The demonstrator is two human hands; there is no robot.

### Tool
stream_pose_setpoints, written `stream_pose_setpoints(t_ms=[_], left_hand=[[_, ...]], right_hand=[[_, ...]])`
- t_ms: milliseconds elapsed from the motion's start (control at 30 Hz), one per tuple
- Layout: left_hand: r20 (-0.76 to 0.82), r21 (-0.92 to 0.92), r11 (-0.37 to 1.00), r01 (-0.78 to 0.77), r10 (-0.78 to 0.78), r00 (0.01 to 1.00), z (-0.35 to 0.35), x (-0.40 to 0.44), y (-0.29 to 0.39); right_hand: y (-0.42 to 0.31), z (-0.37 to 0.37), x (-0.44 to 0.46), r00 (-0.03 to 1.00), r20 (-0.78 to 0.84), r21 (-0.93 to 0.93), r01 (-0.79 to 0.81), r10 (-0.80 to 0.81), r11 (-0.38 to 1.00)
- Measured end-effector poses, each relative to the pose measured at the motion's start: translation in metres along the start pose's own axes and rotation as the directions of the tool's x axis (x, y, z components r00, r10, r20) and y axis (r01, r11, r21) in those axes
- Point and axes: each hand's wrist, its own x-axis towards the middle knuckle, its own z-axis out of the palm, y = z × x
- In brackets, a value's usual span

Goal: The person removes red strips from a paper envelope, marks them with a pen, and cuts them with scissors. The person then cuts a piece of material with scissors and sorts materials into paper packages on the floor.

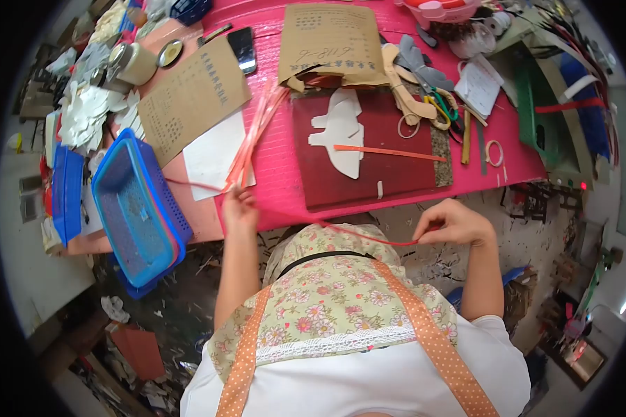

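One red strip (pixel 362 235) spans btwn L hand (pixel 240 208) & R hand (pixel 453 222), both pinching it.

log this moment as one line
right hand: pinching red strip | left hand: curled on red strip, near pink strips | red strip: spans between hands | white cutout: on maroon board

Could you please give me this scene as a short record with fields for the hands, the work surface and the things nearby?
Left hand: at the lower end of the coral strips; its grip is unclear
Right hand: pinching a red strip that stretches across toward the left hand
Surface: pink-covered table
Dark red board: on the table, bearing white cut pieces and an orange strip
Left side: blue basket
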Motion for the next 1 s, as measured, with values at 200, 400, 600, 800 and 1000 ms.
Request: stream_pose_setpoints(t_ms=[200,400,600,800,1000], left_hand=[[-0.070,0.062,0.955,-0.290,0.294,0.953,-0.018,-0.022,0.058],[0.241,0.245,0.742,-0.624,0.577,0.780,0.010,-0.086,0.029],[0.832,0.546,0.328,-0.771,-0.107,0.544,0.098,-0.189,-0.072],[0.707,0.694,0.531,-0.486,-0.378,0.598,0.138,-0.187,-0.165],[0.633,0.755,0.565,-0.333,-0.496,0.594,0.154,-0.187,-0.204]], right_hand=[[0.082,-0.021,-0.080,0.821,-0.429,0.160,-0.342,0.377,0.926],[0.101,-0.017,-0.086,0.527,-0.807,0.149,-0.253,0.265,0.956],[0.030,0.004,-0.006,0.790,-0.609,0.268,0.290,-0.072,0.919],[0.043,-0.016,0.016,0.763,-0.638,0.430,0.470,-0.109,0.771],[0.067,-0.060,-0.010,0.750,-0.654,0.457,0.497,-0.100,0.738]])
